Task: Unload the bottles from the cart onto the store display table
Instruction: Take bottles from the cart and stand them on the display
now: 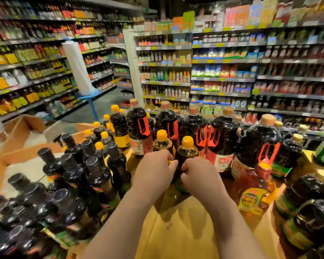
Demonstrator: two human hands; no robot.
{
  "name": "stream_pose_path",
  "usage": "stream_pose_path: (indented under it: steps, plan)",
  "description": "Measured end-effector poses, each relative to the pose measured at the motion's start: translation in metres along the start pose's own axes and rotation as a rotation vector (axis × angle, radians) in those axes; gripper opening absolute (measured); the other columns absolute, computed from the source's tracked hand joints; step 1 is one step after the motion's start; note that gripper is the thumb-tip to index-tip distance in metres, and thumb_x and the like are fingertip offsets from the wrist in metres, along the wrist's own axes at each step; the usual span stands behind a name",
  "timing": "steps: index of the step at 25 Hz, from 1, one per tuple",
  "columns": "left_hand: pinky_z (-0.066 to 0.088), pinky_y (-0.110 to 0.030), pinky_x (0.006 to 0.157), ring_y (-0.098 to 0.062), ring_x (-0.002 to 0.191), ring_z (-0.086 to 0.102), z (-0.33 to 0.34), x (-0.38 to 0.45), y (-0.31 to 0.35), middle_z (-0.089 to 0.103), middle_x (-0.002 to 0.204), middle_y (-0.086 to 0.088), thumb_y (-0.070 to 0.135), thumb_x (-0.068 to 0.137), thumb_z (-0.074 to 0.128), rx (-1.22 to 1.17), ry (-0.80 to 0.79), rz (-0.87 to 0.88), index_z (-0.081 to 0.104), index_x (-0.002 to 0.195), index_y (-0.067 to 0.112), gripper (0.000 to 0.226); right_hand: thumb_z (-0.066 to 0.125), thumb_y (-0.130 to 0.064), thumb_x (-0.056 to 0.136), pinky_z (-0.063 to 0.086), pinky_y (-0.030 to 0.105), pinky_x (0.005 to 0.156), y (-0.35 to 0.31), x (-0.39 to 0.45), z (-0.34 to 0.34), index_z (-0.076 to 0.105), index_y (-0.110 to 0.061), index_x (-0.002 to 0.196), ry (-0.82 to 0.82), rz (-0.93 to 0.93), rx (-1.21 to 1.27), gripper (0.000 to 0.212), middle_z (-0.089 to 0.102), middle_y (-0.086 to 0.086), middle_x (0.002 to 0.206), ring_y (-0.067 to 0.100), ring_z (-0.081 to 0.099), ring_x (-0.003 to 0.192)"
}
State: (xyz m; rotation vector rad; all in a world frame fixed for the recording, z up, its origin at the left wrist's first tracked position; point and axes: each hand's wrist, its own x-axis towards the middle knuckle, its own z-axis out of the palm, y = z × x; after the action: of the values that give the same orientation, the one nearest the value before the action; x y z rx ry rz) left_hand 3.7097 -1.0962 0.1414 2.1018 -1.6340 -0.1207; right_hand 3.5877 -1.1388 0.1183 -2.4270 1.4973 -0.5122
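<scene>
Both hands grip 2 orange-capped bottles on the display table [185,230], left hand [153,172] on the left bottle [162,142], right hand [198,176] on the right bottle [187,148]. Many already stand there; cart unseen, remainder unknown.

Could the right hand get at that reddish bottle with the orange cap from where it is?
Probably yes. The reddish bottle stands just right of the right hand at the table's front edge, nothing between them. But the hand grips an orange-capped bottle.
</scene>
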Motion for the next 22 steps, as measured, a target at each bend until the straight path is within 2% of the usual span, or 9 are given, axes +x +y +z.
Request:
stream_pose_path:
  steps: [2,4,8,11,14,16,19,22]
  plan:
    - [0.053,-0.028,0.073,-0.010,0.082,0.059,-0.023,-0.028,-0.010,0.066,0.090,0.007,0.041,0.096,0.055,0.026,0.003,-0.023,0.068,0.103,0.025,0.022,0.056,-0.017,0.086,0.052,0.030,0.069,-0.034,-0.018,0.004,0.064,-0.017,0.094,-0.077,-0.047,0.039,0.012,0.059,0.000,0.091,0.018,0.056,0.080]
    - [0.053,-0.030,0.072,-0.011,0.080,0.059,-0.046,-0.056,-0.022,0.065,0.086,0.008,0.040,0.095,0.055,0.078,0.006,-0.055,0.066,0.095,0.025,0.019,0.053,-0.013,0.085,0.050,0.031,0.066,-0.065,-0.040,0.008,0.062,-0.016,0.093,-0.108,-0.107,0.056,0.012,0.057,-0.001,0.088,0.017,0.053,0.077]
    - [0.054,-0.033,0.070,-0.014,0.078,0.058,-0.093,-0.125,-0.051,0.061,0.080,0.008,0.037,0.093,0.052,0.111,0.032,-0.156,0.058,0.080,0.028,0.016,0.056,-0.019,0.085,0.038,0.031,0.060,-0.119,-0.092,0.014,0.059,-0.018,0.084,-0.065,-0.325,0.023,0.003,0.053,-0.003,0.081,0.018,0.050,0.076]
    - [0.054,-0.033,0.073,-0.017,0.083,0.060,-0.132,-0.195,-0.082,0.062,0.083,0.005,0.035,0.093,0.051,0.124,0.106,-0.226,0.062,0.084,0.022,0.019,0.055,-0.017,0.084,0.043,0.032,0.064,-0.178,-0.135,0.019,0.056,-0.020,0.082,-0.130,-0.459,-0.012,0.004,0.056,0.000,0.085,0.021,0.057,0.084]
    - [0.052,-0.034,0.065,-0.023,0.081,0.062,-0.176,-0.278,-0.120,0.064,0.081,-0.002,0.033,0.092,0.050,0.126,0.113,-0.374,0.064,0.084,0.015,0.024,0.051,-0.012,0.081,0.043,0.032,0.068,-0.248,-0.189,0.028,0.047,-0.019,0.072,-0.161,-0.625,0.008,0.013,0.050,-0.001,0.079,0.024,0.055,0.084]
    - [0.046,-0.033,0.061,-0.029,0.085,0.064,-0.207,-0.351,-0.153,0.066,0.084,-0.006,0.037,0.090,0.051,0.148,0.157,-0.505,0.064,0.086,0.014,0.027,0.047,-0.013,0.082,0.041,0.033,0.068,-0.304,-0.240,0.040,0.049,-0.017,0.070,-0.193,-0.799,0.032,0.012,0.055,0.001,0.079,0.027,0.055,0.084]
    - [0.048,-0.037,0.069,-0.034,0.096,0.064,-0.235,-0.469,-0.196,0.068,0.095,-0.011,0.044,0.089,0.050,0.237,0.276,-0.697,0.063,0.097,0.016,0.032,0.038,-0.021,0.086,0.039,0.033,0.079,-0.389,-0.327,0.060,0.063,-0.013,0.088,-0.229,-1.058,0.091,0.027,0.064,0.007,0.095,0.027,0.059,0.097]
    - [0.051,-0.039,0.073,-0.037,0.100,0.063,-0.256,-0.574,-0.220,0.067,0.101,-0.014,0.033,0.090,0.049,0.318,0.348,-0.907,0.061,0.097,0.013,0.025,0.047,-0.020,0.088,0.042,0.036,0.076,-0.461,-0.410,0.091,0.059,-0.019,0.078,-0.317,-1.233,0.140,0.015,0.067,0.013,0.099,0.033,0.059,0.101]
